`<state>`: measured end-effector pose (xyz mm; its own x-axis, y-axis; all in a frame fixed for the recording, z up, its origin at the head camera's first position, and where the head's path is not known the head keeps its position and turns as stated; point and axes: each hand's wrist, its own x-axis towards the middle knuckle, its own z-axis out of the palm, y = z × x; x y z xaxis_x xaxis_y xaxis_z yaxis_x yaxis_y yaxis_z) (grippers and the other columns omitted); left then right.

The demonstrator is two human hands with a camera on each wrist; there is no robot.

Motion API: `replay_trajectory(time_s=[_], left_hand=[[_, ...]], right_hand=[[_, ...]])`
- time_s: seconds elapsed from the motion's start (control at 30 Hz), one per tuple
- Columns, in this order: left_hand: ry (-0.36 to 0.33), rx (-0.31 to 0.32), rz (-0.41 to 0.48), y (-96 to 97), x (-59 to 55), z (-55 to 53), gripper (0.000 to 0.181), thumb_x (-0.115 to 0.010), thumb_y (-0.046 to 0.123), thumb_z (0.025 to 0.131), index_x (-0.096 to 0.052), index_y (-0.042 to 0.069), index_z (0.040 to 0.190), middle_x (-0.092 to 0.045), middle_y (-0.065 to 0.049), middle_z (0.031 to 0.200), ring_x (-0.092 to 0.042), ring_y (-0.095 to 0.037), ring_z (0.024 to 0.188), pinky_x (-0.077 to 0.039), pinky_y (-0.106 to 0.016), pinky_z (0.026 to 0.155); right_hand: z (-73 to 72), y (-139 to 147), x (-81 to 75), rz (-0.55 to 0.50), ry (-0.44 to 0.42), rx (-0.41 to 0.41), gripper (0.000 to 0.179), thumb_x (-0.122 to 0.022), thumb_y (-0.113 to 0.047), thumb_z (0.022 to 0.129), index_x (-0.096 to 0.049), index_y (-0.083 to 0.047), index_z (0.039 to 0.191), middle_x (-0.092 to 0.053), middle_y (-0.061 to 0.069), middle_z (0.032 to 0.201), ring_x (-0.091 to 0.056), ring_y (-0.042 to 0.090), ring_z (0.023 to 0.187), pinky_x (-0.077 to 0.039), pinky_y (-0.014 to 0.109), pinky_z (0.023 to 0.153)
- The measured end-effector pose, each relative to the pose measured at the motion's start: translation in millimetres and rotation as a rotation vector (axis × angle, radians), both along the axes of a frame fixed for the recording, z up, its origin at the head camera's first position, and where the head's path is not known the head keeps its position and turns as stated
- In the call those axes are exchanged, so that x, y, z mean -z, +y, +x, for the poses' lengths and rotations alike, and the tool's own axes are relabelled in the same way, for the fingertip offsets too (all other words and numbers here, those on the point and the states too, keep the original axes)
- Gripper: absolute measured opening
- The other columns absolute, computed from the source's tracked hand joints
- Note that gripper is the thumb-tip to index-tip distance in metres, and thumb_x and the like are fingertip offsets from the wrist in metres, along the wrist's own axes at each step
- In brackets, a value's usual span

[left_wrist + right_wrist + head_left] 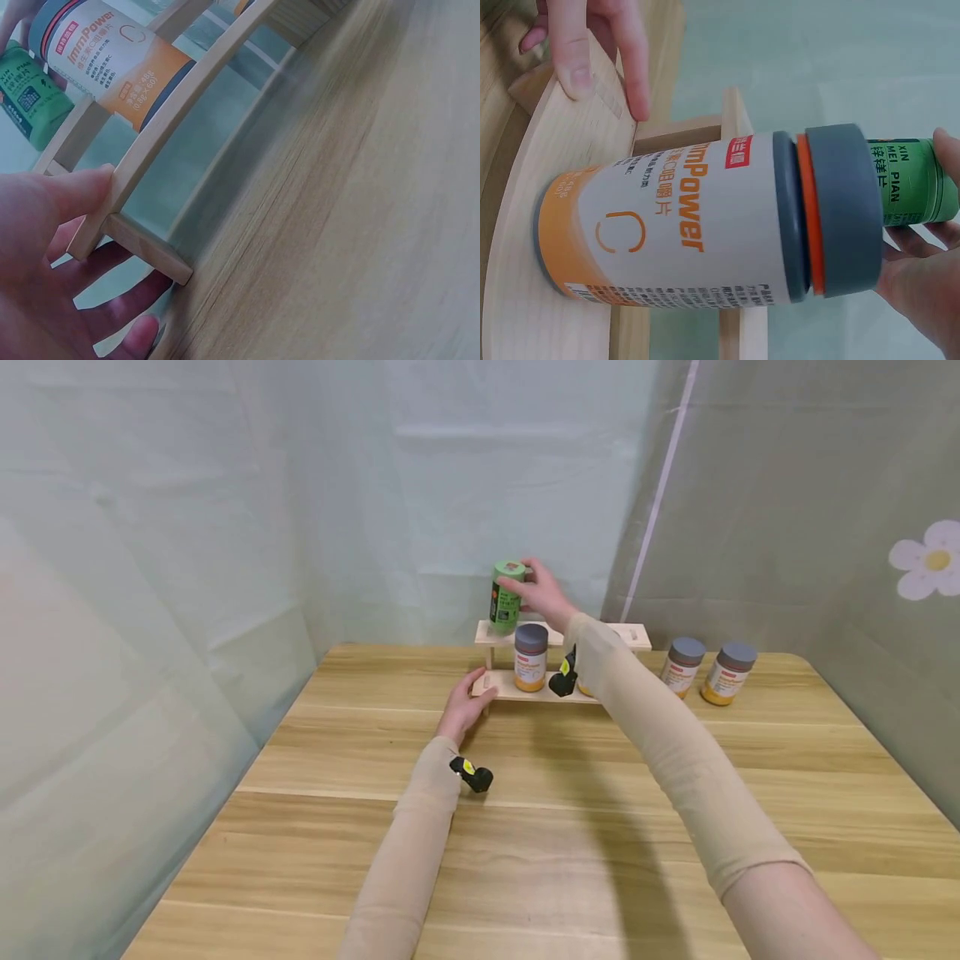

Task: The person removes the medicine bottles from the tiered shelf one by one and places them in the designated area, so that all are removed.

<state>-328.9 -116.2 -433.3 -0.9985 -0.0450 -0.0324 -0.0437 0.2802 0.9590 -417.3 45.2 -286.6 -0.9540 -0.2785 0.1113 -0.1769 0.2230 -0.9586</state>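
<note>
A two-tier wooden rack (637,636) stands at the back of the table. My right hand (546,595) grips a green bottle (506,603) by its upper part, over the left end of the top tier. The bottle is upright, its base right at the shelf. My left hand (462,703) holds the left end of the lower tier; the left wrist view shows the thumb (86,191) on the board and fingers beneath. Close by on that tier stands a white-and-orange ImmPower bottle (682,225) with a grey lid. Another bottle (586,687) there is mostly hidden behind my right wrist.
Two more grey-lidded bottles, one (682,667) beside the other (729,673), stand on the table right of the rack. A pale curtain (450,485) hangs behind. Black cameras (472,774) are strapped to both wrists.
</note>
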Motion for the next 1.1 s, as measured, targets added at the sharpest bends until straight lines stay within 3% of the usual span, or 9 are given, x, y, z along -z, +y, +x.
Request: replay_trajectory(time_s=[0.33, 0.57, 1.1], left_hand=[[-0.022, 0.004, -0.015, -2.3, -2.1, -1.1, 0.058, -0.063, 0.025, 0.094, -0.041, 0.018, 0.147, -0.033, -0.010, 0.158, -0.027, -0.029, 0.148, -0.021, -0.044, 0.123], [0.012, 0.007, -0.010, -2.2, 0.3, -3.5, 0.058, -0.064, 0.023, 0.094, -0.042, 0.014, 0.146, -0.037, -0.012, 0.155, -0.032, -0.028, 0.145, -0.023, -0.040, 0.123], [0.023, 0.010, -0.003, -10.3, 3.3, -7.4, 0.057, -0.066, 0.027, 0.092, -0.045, 0.017, 0.144, -0.039, -0.012, 0.154, -0.034, -0.027, 0.144, -0.027, -0.039, 0.121]], right_hand=[[2.7, 4.8, -6.9, 0.054, 0.028, 0.030, 0.060, -0.063, -0.034, 0.093, -0.035, -0.014, 0.143, -0.048, 0.014, 0.140, -0.052, 0.029, 0.125, -0.051, 0.047, 0.101], [3.7, 10.3, -8.4, 0.068, 0.023, 0.055, 0.060, -0.063, -0.033, 0.093, -0.036, -0.014, 0.143, -0.049, 0.016, 0.139, -0.052, 0.031, 0.125, -0.050, 0.050, 0.101], [13.3, 33.1, -11.1, 0.068, 0.022, 0.109, 0.058, -0.064, -0.032, 0.093, -0.038, -0.012, 0.140, -0.048, 0.017, 0.140, -0.053, 0.032, 0.123, -0.051, 0.049, 0.099]])
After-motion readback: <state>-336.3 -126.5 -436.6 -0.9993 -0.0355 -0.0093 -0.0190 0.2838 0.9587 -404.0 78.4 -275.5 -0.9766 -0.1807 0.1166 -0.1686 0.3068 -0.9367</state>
